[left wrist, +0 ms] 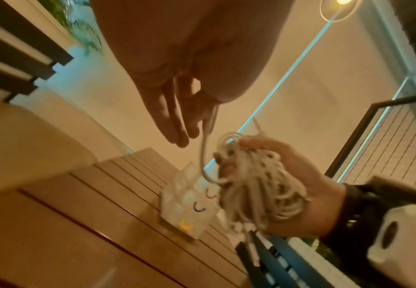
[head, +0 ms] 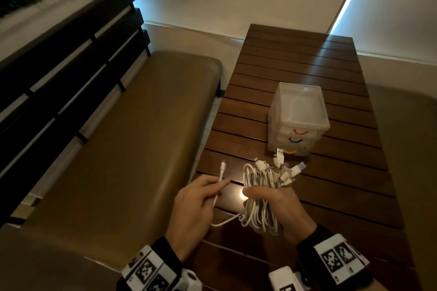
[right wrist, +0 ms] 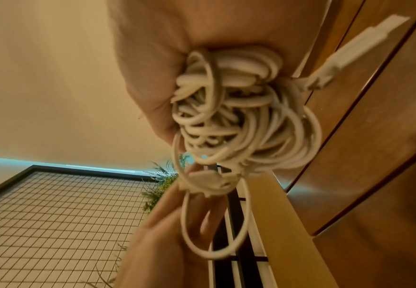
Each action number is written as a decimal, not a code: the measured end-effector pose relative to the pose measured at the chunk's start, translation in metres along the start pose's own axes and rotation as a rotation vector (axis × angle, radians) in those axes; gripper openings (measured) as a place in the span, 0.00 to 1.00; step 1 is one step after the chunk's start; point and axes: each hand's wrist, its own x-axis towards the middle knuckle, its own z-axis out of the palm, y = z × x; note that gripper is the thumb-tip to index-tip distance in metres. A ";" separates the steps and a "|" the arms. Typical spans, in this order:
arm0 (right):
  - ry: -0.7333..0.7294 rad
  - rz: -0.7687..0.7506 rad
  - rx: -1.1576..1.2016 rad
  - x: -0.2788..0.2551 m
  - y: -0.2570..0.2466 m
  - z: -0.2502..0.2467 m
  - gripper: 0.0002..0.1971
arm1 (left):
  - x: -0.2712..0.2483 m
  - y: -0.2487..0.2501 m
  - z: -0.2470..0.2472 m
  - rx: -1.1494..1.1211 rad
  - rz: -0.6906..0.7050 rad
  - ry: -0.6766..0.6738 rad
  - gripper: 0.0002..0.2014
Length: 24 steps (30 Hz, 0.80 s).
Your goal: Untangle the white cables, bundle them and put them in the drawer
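Bundling step: R hand clenched cable bundle; L hand pinched loose end.
Next: wrap end, stow in drawer unit just beyond.

Dark slatted wooden bench, running lengthwise toward 12 o'clock, lit by a pale streak across the far slats. Standing directly on it, toward 1 o'clock from the near end: translucent plastic drawer unit, upright, with red, blue and yellow curved handles facing 6 o'clock

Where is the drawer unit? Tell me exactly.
In the head view the clear drawer unit stands on the slatted wooden table, just beyond the cable bundle gripped by the right hand.
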 end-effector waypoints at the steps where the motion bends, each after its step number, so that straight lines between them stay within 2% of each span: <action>1: 0.013 0.001 -0.002 0.000 0.000 0.003 0.04 | 0.000 0.010 0.006 -0.096 -0.040 0.010 0.21; 3: 0.025 0.004 0.051 -0.004 -0.002 0.009 0.02 | 0.000 0.025 0.019 -0.254 -0.115 0.033 0.21; 6: 0.013 -0.020 0.152 -0.007 -0.007 0.012 0.08 | 0.002 0.036 0.036 -0.416 -0.176 0.094 0.20; 9: 0.001 0.006 0.232 -0.007 -0.008 0.009 0.08 | 0.009 0.040 0.042 -0.553 -0.228 0.106 0.18; 11: -0.010 0.029 0.280 -0.006 -0.008 0.004 0.06 | 0.011 0.040 0.044 -0.600 -0.231 0.065 0.17; 15: -0.016 0.034 0.235 -0.006 -0.006 -0.005 0.05 | 0.008 0.049 0.047 -0.722 -0.250 -0.071 0.19; 19: -0.049 0.041 0.234 -0.009 -0.004 -0.006 0.14 | 0.007 0.050 0.049 -0.824 -0.241 -0.127 0.21; 22: -0.085 0.087 0.281 -0.014 0.000 -0.005 0.15 | 0.006 0.048 0.050 -0.964 -0.345 -0.189 0.21; 24: -0.117 0.086 0.237 -0.016 0.000 -0.009 0.21 | 0.006 0.048 0.048 -1.038 -0.395 -0.246 0.23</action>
